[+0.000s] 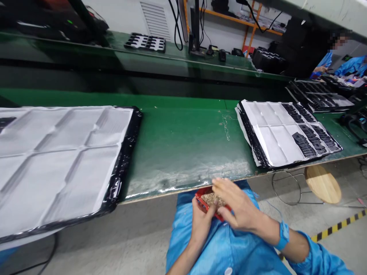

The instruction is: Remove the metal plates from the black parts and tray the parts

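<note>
In my lap, just below the bench edge, is a small red box (203,190) filled with tiny tan or brass-coloured pieces (211,200). My left hand (201,218) grips the box's near left side, its thumb lying over the rim by the pieces. Above the right part of the box is my right hand (237,203), fingers stretched out and thumb apart. Its fingertips are close to the bench edge, and the hand hides part of the box. Whether it touches the pieces, I cannot tell.
A green workbench (183,149) spans the view. White-lined black trays (94,164) lie at left; another tray stack (275,145) at right holds rows of black parts (304,144). A round stool (323,184) stands beneath. People in blue sleeves (351,65) sit at far right.
</note>
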Motion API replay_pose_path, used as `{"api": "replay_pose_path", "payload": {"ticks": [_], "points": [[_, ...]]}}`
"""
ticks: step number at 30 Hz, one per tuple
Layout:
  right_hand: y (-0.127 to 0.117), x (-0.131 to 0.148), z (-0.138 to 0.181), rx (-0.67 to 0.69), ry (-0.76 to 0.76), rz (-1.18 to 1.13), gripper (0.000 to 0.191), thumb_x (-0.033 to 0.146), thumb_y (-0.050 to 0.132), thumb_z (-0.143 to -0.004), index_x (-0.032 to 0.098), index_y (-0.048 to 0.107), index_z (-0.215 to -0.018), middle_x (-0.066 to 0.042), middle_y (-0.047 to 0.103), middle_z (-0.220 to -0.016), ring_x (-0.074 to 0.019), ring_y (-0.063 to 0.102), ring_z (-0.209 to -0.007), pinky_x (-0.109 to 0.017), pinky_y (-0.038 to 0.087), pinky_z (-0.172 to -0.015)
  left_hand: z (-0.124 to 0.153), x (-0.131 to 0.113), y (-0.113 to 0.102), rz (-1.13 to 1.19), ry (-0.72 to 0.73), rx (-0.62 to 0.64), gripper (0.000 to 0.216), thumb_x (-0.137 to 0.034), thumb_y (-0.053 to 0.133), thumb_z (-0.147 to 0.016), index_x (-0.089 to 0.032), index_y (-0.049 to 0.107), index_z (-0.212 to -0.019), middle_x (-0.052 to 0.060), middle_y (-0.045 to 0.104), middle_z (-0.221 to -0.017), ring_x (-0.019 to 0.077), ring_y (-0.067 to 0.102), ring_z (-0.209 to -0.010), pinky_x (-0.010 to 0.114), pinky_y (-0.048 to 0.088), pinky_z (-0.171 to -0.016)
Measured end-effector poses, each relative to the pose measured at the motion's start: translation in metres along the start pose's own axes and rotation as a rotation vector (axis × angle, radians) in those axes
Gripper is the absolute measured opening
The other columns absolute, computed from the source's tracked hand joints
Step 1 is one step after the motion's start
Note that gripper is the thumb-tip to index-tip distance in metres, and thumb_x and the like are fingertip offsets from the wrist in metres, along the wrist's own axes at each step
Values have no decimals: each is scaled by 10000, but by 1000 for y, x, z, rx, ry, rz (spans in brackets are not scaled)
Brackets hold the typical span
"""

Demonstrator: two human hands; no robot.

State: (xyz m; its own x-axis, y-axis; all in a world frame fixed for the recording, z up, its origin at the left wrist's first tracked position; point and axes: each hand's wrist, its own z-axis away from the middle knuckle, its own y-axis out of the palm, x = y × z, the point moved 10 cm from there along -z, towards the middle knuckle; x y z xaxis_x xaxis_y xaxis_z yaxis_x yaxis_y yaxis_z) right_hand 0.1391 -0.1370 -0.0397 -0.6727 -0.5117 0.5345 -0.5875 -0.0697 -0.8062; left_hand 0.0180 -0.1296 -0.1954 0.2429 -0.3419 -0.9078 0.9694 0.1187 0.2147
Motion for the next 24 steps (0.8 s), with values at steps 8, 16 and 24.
{"api": "replay_pose_path", "payload": {"ticks": [8, 16, 24], "points": [[26, -17, -2, 104, 16, 143, 805, 378, 580, -1021, 66, 217, -1668, -218, 271, -1726, -313, 164, -1632, -597, 239, -1313, 2, -4, -1, 27, 8, 7, 559, -463, 850, -761, -231, 541, -1164, 71, 730, -1136, 263, 710, -1064, 457, 525, -1030], [6, -9, 7, -91, 59, 128, 735, 232, 499, -1036, 116, 180, -1687, -204, 298, -1719, -329, 202, -1623, -663, 277, -1278, 0, -6, -5, 59, 17, -4, 554, -461, 866, -760, -230, 545, -1148, 59, 726, -1117, 244, 706, -1043, 403, 534, -993], [7, 3, -14, -100, -23, -73, 469, 226, 520, -1045, 86, 548, -1492, -225, 543, -1571, -306, 416, -1542, -600, 337, -1271, -3, -4, -6, 84, -1, 10, 581, -479, 885, -719, -237, 546, -1123, 51, 722, -1104, 236, 705, -1028, 359, 537, -963]]}}
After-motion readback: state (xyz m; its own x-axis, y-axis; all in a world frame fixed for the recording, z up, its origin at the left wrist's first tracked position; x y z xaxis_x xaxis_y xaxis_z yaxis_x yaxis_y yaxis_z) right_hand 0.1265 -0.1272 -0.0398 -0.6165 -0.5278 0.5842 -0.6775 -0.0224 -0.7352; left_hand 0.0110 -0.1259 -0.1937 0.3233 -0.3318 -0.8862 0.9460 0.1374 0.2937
